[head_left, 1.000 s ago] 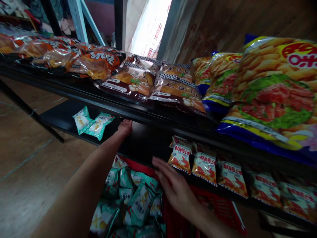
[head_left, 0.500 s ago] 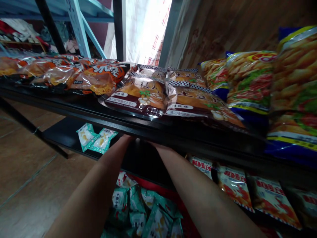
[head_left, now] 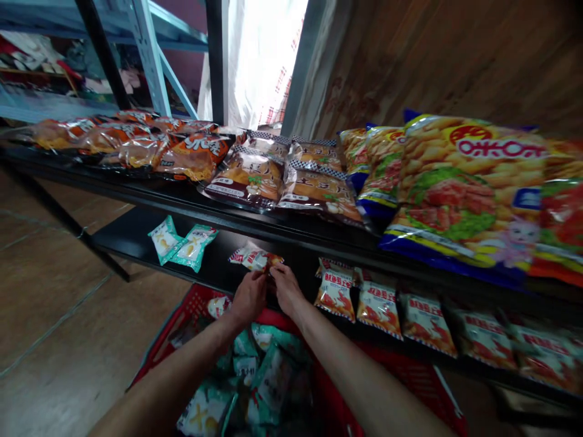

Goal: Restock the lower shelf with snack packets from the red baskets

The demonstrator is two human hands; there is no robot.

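A small white, red and orange snack bag (head_left: 254, 258) lies sideways at the lower shelf (head_left: 228, 267), beneath the edge of the upper one. My left hand (head_left: 250, 296) is closed at the bag's near edge, fingers bent. Against its right end, the fingers of my right hand (head_left: 285, 286) pinch the wrapper. Part of the bag is hidden behind my fingers. Below my forearms sits a red basket (head_left: 157, 346) full of green and white snack bags (head_left: 273, 370). To the right, similar red and white bags (head_left: 336, 288) stand in a row on the lower shelf.
Two green and white bags (head_left: 194, 246) lie on the lower shelf at left. The upper shelf (head_left: 173, 197) holds orange noodle-like snack bags (head_left: 195, 155), brown potato chip bags (head_left: 248, 176) and large yellow and blue bags (head_left: 460, 194). A black post (head_left: 216, 60) rises behind.
My hands have come back toward me from under the upper shelf and now show, with the snack bag between them. The camera has tilted, revealing more of the basket and the right-hand row.
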